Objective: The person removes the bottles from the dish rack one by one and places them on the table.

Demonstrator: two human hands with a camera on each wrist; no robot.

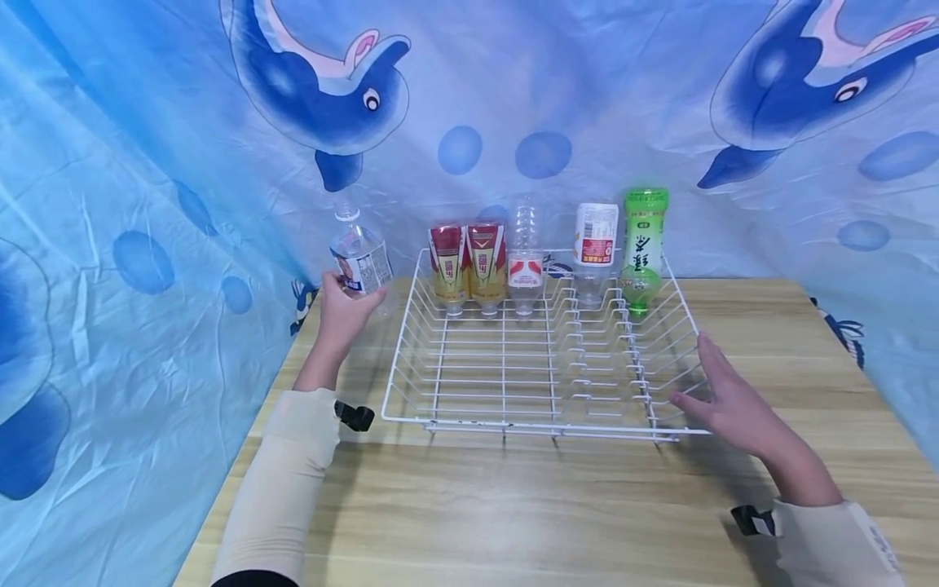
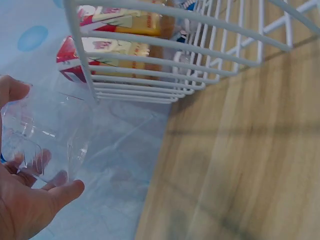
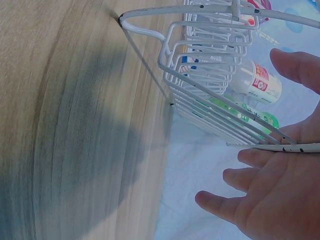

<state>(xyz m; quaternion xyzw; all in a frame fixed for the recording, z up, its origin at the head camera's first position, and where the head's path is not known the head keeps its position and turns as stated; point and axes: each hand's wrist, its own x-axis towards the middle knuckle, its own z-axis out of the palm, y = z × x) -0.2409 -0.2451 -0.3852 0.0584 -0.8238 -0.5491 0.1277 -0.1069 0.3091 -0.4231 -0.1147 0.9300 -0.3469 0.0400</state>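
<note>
My left hand [image 1: 346,314] grips a clear plastic bottle [image 1: 359,254] with a blue-and-white label, low on its body. The bottle stands neck up, left of the white wire dish rack [image 1: 502,425]. Only its clear lower part shows in the left wrist view, between thumb and fingers. At the rack's right side, my right hand [image 1: 737,408] straddles the top rim: the thumb is on the inner side, the loosely straight fingers outside. In the right wrist view those fingers [image 3: 220,205] are spread apart; whether they press on the wire I cannot tell.
Along the rack's back row several bottles stand neck down: two red-and-yellow bottles [image 1: 487,261], a clear one with a red-and-white label [image 1: 525,273], a white-wrapped one [image 1: 596,232] and a green tea bottle [image 1: 645,236]. A blue dolphin-print sheet [image 1: 469,98] hangs behind the wooden table [image 1: 499,505].
</note>
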